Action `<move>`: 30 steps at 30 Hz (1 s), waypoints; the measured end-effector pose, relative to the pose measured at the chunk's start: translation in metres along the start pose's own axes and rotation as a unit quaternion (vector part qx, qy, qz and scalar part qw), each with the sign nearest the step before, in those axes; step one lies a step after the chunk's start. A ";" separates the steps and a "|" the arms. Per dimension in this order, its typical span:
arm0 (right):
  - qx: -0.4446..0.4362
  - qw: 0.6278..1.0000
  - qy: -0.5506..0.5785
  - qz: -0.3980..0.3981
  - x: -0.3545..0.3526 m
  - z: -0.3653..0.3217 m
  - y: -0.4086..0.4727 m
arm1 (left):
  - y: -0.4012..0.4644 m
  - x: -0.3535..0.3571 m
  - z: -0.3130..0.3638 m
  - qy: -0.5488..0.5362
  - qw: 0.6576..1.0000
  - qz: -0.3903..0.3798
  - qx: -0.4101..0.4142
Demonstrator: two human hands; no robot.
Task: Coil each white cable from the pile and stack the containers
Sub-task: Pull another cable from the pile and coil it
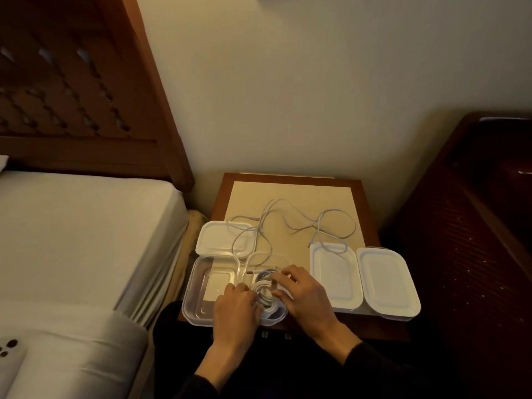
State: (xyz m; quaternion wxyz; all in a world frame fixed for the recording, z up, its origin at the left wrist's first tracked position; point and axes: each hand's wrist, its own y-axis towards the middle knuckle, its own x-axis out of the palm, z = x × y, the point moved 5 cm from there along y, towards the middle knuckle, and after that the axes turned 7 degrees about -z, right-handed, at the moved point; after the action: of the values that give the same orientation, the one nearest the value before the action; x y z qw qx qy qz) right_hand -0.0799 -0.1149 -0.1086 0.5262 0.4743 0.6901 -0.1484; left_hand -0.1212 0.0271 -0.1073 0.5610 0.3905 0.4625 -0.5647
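bedside table (357,191) between bed (86,226) left, cabinet (475,226) right
loose cables (302,223) behind; open containers (198,283) front-left, lids (334,275) front-right.

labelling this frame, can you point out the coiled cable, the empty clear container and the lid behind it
coiled cable (263,292): head view, on the white loops between the hands
empty clear container (201,264): head view, on its far rim
lid (214,236): head view, on its flat top

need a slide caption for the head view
Both hands tuck a coiled white cable into a clear container on a nightstand, loose cables behind.
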 end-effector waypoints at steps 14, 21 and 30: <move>0.136 0.953 -0.236 -0.135 0.028 0.005 0.021 | 0.011 0.012 0.016 -0.028 0.999 0.033 0.012; 0.124 0.965 -0.176 -0.148 0.015 0.002 0.019 | 0.011 0.002 0.010 -0.054 0.998 0.023 0.029; 0.130 0.987 -0.005 -0.091 -0.019 -0.018 0.059 | 0.039 -0.046 -0.035 -0.198 0.971 0.119 -0.060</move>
State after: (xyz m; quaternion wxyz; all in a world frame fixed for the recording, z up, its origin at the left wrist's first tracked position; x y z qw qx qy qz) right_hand -0.0430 -0.0818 -0.0677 0.4478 0.4729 0.7026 -0.2869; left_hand -0.0821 0.0759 -0.0758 0.7270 0.2887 0.3252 -0.5314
